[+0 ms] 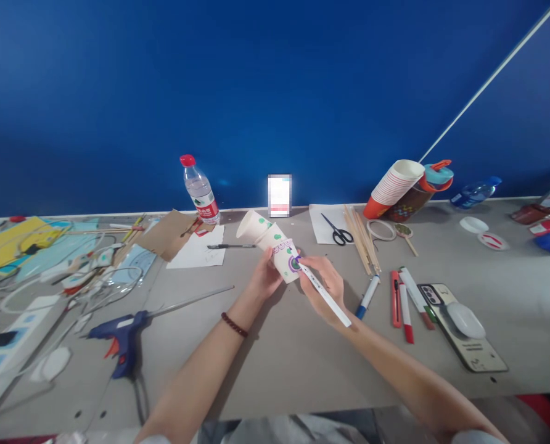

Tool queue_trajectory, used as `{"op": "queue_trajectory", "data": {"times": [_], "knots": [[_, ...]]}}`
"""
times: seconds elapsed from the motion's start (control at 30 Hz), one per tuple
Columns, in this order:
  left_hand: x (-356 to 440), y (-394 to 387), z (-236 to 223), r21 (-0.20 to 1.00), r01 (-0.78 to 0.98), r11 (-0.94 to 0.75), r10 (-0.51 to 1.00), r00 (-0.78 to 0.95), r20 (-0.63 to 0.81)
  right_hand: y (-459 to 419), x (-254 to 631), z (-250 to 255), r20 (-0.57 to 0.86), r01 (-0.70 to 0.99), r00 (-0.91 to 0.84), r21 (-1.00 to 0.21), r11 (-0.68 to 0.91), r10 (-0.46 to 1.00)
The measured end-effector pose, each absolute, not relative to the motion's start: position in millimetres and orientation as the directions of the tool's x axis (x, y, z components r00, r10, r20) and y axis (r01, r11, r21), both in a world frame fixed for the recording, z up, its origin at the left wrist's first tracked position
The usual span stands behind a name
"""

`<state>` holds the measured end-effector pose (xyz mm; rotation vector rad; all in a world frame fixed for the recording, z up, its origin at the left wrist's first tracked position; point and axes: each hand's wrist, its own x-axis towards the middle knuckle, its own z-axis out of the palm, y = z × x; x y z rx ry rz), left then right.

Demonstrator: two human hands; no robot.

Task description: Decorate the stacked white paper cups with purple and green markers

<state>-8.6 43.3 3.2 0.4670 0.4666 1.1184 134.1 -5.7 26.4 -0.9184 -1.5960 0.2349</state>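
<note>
Two or three nested paper cups [266, 235], white with green and purple marks, are tilted over the middle of the table. My left hand [266, 276] is wrapped round the lower cup from the left. Its base end points down and toward me, the open mouth up and to the left. My right hand [324, 287] pinches a white marker [325, 296], whose tip is at a purple round drawing on the cup's side. Whether the tip touches the cup I cannot tell. A dark beaded bracelet circles my left wrist.
Left lie a blue glue gun [124, 336], a power strip [18, 348] and cardboard [166, 235]; a water bottle [201, 191] stands behind. Right are scissors [337, 231], wooden sticks [362, 240], stacked cups [393, 188], several markers [367, 296], a red cutter [396, 299] and a phone [469, 345].
</note>
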Motion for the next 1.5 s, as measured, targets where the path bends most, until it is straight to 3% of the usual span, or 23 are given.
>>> {"op": "queue_trajectory", "data": {"times": [0.33, 0.73, 1.5], "knots": [[-9.0, 43.1, 2.6, 0.567, -0.736, 0.369, 0.928, 0.323, -0.184, -6.1, 135.7, 19.1, 0.632, 0.365, 0.040, -0.730, 0.577, 0.774], [-9.0, 43.0, 4.7, 0.541, -0.751, 0.379, 0.922, 0.356, -0.151, -6.7, 131.8, 24.7, 0.770, 0.451, -0.024, -0.561, 0.694, 0.638], [-10.5, 43.2, 2.7, 0.551, -0.744, 0.379, 0.922, 0.353, -0.157, -7.2, 132.7, 22.9, 0.757, 0.441, -0.038, -0.573, 0.691, 0.652]]}}
